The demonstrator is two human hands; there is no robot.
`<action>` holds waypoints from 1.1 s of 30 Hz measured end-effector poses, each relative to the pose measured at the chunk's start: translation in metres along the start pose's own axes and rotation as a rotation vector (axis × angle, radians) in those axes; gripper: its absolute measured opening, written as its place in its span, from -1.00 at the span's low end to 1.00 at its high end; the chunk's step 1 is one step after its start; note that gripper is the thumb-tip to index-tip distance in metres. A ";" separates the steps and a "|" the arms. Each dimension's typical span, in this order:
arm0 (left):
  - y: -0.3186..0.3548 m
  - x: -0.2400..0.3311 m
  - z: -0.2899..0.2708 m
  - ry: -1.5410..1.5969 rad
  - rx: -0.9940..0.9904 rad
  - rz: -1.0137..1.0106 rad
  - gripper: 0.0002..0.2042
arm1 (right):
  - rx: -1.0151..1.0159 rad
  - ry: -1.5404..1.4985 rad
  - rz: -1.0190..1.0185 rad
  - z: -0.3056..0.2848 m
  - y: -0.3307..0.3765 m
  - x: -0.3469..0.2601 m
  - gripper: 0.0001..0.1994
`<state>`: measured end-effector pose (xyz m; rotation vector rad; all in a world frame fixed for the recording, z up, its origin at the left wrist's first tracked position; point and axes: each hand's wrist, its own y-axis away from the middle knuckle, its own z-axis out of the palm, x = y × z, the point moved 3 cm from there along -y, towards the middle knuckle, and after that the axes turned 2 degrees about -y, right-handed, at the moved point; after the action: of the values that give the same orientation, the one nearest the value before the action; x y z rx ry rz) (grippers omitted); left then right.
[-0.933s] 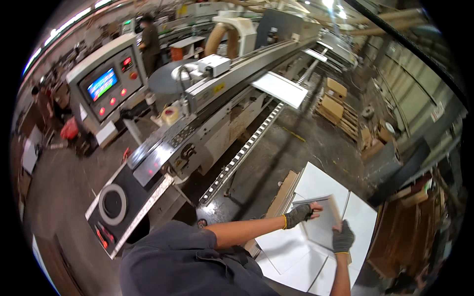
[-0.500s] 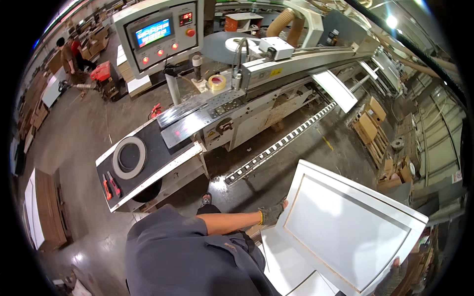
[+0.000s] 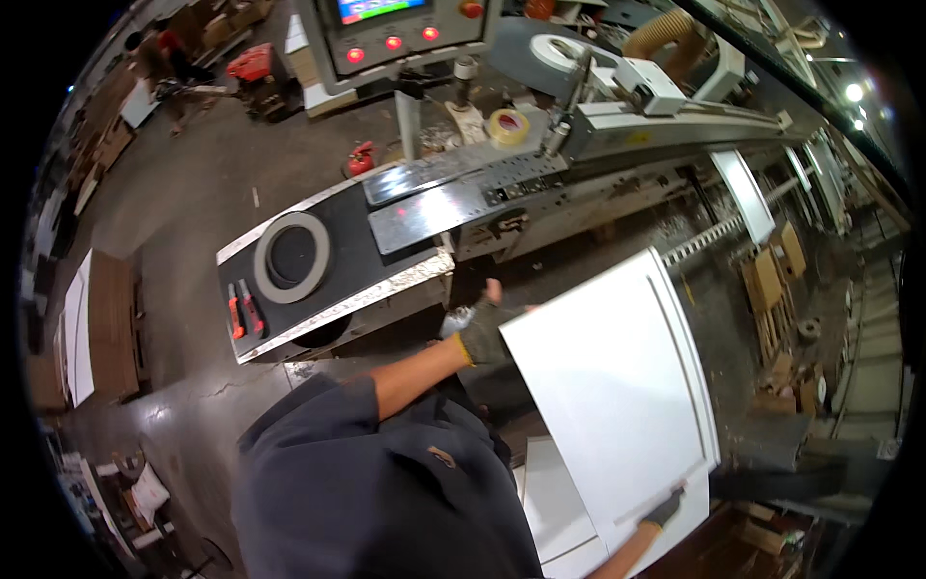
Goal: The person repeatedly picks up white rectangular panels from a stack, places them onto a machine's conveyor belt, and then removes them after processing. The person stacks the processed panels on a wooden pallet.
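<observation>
A large white panel (image 3: 603, 386) hangs tilted before me, a dark groove running along its right side. My left hand (image 3: 482, 333), in a grey fingerless glove with a yellow cuff, supports the panel at its left corner. Its thumb points up and the other fingers are partly hidden behind the panel. At the lower right edge my right hand (image 3: 666, 507), gloved alike, grips the panel. Beneath it lie more white panels (image 3: 555, 487).
Ahead stands a long machine with a metal bed (image 3: 424, 217) and a control panel (image 3: 395, 43). Its black-topped end table (image 3: 352, 241) carries a grey roll (image 3: 265, 256) and two red-handled cutters (image 3: 243, 314). Tape (image 3: 508, 125) sits on the machine. Cartons (image 3: 772, 270) stand right; stacked boards (image 3: 101, 328) left.
The white panel has swung round and shifted left and up, its framed recess turning out of sight. Both hands have moved with it. My view has turned, so the machine sits further right.
</observation>
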<state>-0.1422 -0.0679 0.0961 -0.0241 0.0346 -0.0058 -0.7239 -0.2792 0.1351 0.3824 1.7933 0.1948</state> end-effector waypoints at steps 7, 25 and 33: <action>0.038 0.095 -0.032 -0.055 0.229 0.426 0.14 | -0.053 -0.210 0.165 0.201 0.019 0.065 -0.44; 0.071 0.175 -0.095 -0.214 0.953 0.323 -0.56 | -0.042 -0.190 0.281 0.424 0.117 0.055 -0.56; 0.071 0.173 -0.112 -0.268 1.336 0.498 -0.65 | 0.102 0.051 0.187 0.414 0.098 0.079 -0.64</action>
<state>0.0275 -0.0007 -0.0235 1.3185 -0.2371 0.4714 -0.3265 -0.1882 -0.0106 0.6239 1.8222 0.2470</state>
